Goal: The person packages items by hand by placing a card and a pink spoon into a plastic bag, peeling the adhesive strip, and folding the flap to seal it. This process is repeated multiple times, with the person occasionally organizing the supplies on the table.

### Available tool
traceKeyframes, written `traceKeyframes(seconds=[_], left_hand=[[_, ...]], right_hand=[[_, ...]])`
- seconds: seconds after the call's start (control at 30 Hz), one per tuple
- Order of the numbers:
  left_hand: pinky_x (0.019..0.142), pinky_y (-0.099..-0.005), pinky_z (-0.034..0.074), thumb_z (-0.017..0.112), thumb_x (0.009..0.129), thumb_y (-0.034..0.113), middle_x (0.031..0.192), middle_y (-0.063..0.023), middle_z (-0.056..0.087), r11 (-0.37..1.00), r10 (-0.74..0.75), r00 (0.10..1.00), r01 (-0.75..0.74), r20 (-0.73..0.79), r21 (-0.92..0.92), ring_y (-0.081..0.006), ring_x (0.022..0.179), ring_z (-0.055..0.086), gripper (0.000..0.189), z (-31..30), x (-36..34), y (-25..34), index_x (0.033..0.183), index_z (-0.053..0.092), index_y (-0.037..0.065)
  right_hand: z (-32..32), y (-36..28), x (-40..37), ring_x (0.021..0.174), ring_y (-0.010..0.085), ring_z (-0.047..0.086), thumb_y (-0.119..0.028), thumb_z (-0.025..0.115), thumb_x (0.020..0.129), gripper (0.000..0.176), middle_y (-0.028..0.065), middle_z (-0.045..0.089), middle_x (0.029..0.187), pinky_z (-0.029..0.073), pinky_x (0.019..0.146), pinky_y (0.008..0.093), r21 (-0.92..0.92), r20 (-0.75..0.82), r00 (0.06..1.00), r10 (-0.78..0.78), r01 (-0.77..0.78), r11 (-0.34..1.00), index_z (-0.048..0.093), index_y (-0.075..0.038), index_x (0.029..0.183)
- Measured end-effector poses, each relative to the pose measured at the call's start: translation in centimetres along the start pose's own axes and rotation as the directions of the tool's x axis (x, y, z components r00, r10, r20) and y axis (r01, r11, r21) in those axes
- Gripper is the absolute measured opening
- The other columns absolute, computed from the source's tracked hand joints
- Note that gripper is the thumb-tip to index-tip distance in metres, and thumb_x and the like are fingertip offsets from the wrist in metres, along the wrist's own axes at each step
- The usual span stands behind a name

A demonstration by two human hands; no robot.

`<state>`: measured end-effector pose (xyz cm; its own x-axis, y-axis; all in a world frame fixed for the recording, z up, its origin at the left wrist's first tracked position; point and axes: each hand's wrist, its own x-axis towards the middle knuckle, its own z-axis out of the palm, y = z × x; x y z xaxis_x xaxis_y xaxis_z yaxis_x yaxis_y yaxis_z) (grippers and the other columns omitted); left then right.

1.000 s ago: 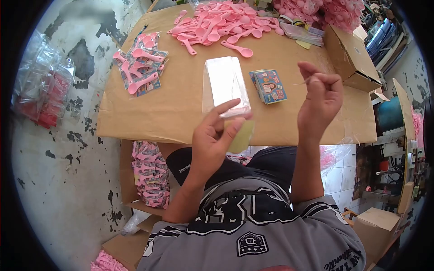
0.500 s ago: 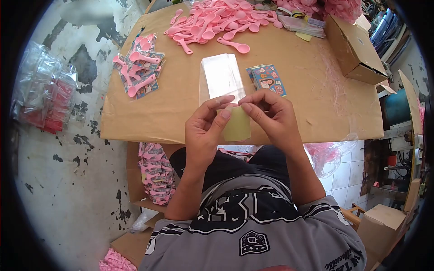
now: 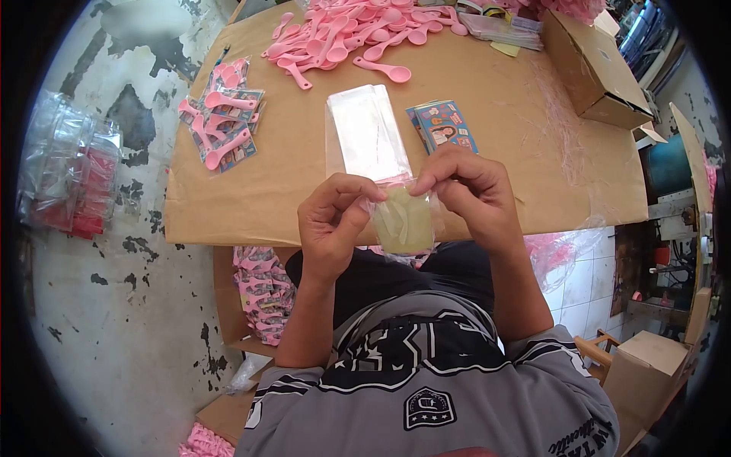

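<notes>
Between my hands, at the table's front edge, hangs a clear plastic bag (image 3: 405, 222) with a yellow-green card inside. My left hand (image 3: 335, 221) pinches its upper left corner, and my right hand (image 3: 474, 190) pinches its upper right side. A pink strip shows along the bag's top. Just beyond lies a stack of clear bags (image 3: 367, 131). To the right of that stack, blue printed cards (image 3: 449, 126) lie partly behind my right hand. Packed cards with pink spoons (image 3: 221, 122) are heaped at the table's left.
A large heap of pink spoons (image 3: 350, 34) covers the far side of the brown table (image 3: 304, 217). An open cardboard box (image 3: 598, 72) stands at the back right. Below the table's left side, another box holds packed pink spoons (image 3: 263, 293). Plastic bundles (image 3: 72, 167) are at far left.
The bag with the card has come lower and shows more fully between my hands. My hands have moved slightly apart. The whole view has shifted a little.
</notes>
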<state>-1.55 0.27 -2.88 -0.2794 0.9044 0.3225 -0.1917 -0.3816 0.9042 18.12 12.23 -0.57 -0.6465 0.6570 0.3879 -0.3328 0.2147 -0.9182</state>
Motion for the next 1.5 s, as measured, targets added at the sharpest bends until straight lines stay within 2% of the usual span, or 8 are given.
traceKeyframes(seconds=[0.17, 0.27, 0.47, 0.63, 0.83, 0.93, 1.17, 1.5], left_hand=[[0.088, -0.0254, 0.055, 0.063, 0.099, -0.004, 0.102, -0.0115, 0.075, 0.96, -0.129, 0.991, 0.131, 0.025, -0.247, -0.0109, 0.095, 0.069, 0.016, -0.1, 0.4, 0.6, 0.115, 0.064, -0.003], [0.088, -0.024, 0.055, 0.068, 0.098, -0.005, 0.107, -0.0153, 0.076, 0.992, -0.127, 0.991, 0.127, 0.043, 0.001, -0.0117, 0.1, 0.071, 0.029, -0.5, 0.0, 0.2, 0.126, 0.061, -0.002], [0.084, -0.0241, 0.058, 0.072, 0.096, -0.004, 0.115, -0.0192, 0.077, 0.978, -0.207, 0.978, 0.207, 0.022, -0.012, -0.0146, 0.102, 0.074, 0.046, 0.0, -0.4, 2.6, 0.14, 0.061, 0.001], [0.09, -0.0282, 0.058, 0.071, 0.097, -0.003, 0.114, -0.0105, 0.079, 0.682, 0.353, 0.935, -0.249, -0.012, 0.688, -0.0177, 0.102, 0.076, 0.026, -3.8, 0.9, 5.1, 0.123, 0.074, -0.001], [0.112, -0.039, 0.044, 0.067, 0.098, 0.007, 0.134, -0.0111, 0.071, 0.41, 0.229, 0.972, -0.05, -0.05, 0.911, -0.0205, 0.132, 0.061, 0.034, -9.3, 2.8, 6.9, 0.131, 0.068, -0.001], [0.103, -0.0371, 0.049, 0.069, 0.1, 0.016, 0.129, -0.0124, 0.072, 0.467, 0.149, 0.987, -0.013, -0.064, 0.884, -0.0204, 0.119, 0.066, 0.036, -8.8, 2.6, 4.6, 0.131, 0.068, 0.0], [0.077, -0.0394, 0.051, 0.075, 0.097, 0.032, 0.087, -0.0122, 0.059, 0.154, 0.074, 0.996, 0.047, -0.059, 0.987, -0.0255, 0.082, 0.061, 0.036, -5.2, 4.8, -0.3, 0.095, 0.066, -0.004], [0.062, -0.026, 0.045, 0.072, 0.1, 0.02, 0.074, -0.0017, 0.064, 0.71, -0.137, 0.931, 0.331, -0.34, 0.622, -0.0098, 0.065, 0.054, 0.024, -5.8, 5.0, 0.6, 0.092, 0.067, -0.002]], right_hand=[[0.2, -1.1, -0.2, 0.076, 0.0043, 0.055, 0.0, 0.067, 0.094, 0.011, 0.0013, 0.063, 0.09, 0.039, 0.065, 0.0207, -0.127, 0.004, 0.999, 0.044, -0.043, 0.991, 0.076, 0.0, 0.099], [1.1, -1.3, -0.3, 0.074, 0.0013, 0.053, 0.0, 0.071, 0.093, 0.015, -0.0015, 0.061, 0.088, 0.037, 0.061, 0.0198, -0.185, -0.048, 0.987, 0.153, -0.16, 0.97, 0.075, 0.0, 0.108], [2.3, -1.4, 0.1, 0.077, -0.0003, 0.055, -0.002, 0.073, 0.096, 0.028, -0.0042, 0.061, 0.091, 0.042, 0.065, 0.0177, 0.025, -0.094, 0.987, 0.131, -0.129, 0.991, 0.068, -0.001, 0.123], [-0.7, -0.1, 1.5, 0.075, 0.0021, 0.054, -0.007, 0.071, 0.099, 0.021, -0.0014, 0.065, 0.094, 0.041, 0.063, 0.0199, -0.242, -0.385, 0.915, -0.119, 0.024, 0.97, 0.07, -0.002, 0.12], [-3.9, 0.8, 1.9, 0.07, 0.0129, 0.052, -0.025, 0.075, 0.097, 0.031, 0.0073, 0.064, 0.093, 0.046, 0.062, 0.0301, -0.638, -0.496, 0.864, -0.08, -0.3, 0.709, 0.07, 0.0, 0.115], [-3.9, 2.2, 1.4, 0.073, 0.0184, 0.058, -0.033, 0.081, 0.093, 0.042, 0.0107, 0.063, 0.092, 0.049, 0.065, 0.034, -0.604, -0.525, 0.851, 0.026, -0.394, 0.693, 0.068, 0.003, 0.11], [-4.4, 2.7, 1.9, 0.073, 0.0185, 0.061, -0.035, 0.08, 0.093, 0.042, 0.0114, 0.066, 0.079, 0.05, 0.067, 0.035, -0.5, -0.549, 0.82, 0.163, -0.478, 0.722, 0.066, 0.003, 0.1], [-5.9, 4.6, 1.4, 0.075, 0.0153, 0.06, -0.025, 0.064, 0.105, 0.028, 0.0107, 0.07, 0.087, 0.049, 0.071, 0.0334, -0.574, -0.615, 0.762, -0.201, -0.258, 0.777, 0.07, 0.002, 0.108]])
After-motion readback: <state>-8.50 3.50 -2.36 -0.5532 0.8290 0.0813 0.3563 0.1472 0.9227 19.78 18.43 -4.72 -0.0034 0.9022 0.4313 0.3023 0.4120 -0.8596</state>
